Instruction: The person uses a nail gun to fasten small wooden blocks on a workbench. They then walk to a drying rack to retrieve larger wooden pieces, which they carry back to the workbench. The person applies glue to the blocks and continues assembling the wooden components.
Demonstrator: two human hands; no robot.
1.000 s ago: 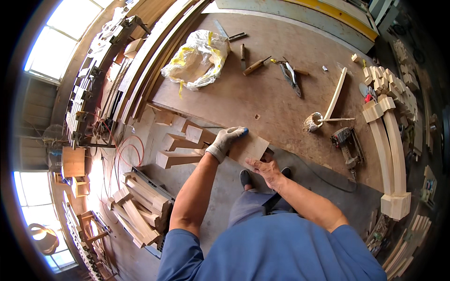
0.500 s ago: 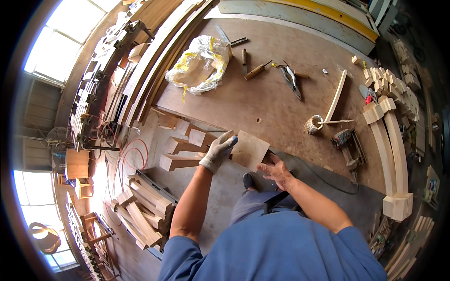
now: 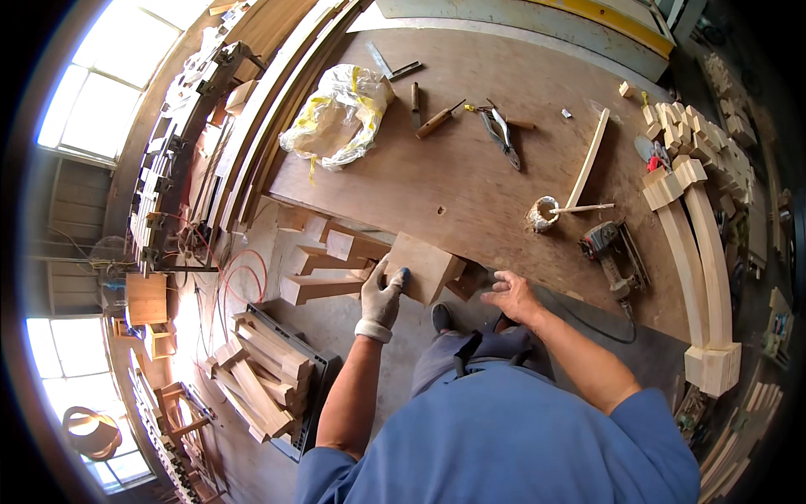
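Near left, a black crate holds stacked wood offcuts. The gloved left hand reaches forward, gripping a wooden block at the workbench near edge. The bare right hand hovers open, just right.

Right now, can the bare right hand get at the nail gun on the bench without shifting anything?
Probably yes. The right hand rests open at the bench edge, and the nail gun lies further along to its right with only bare benchtop between. The left hand holds the wood block, well clear.
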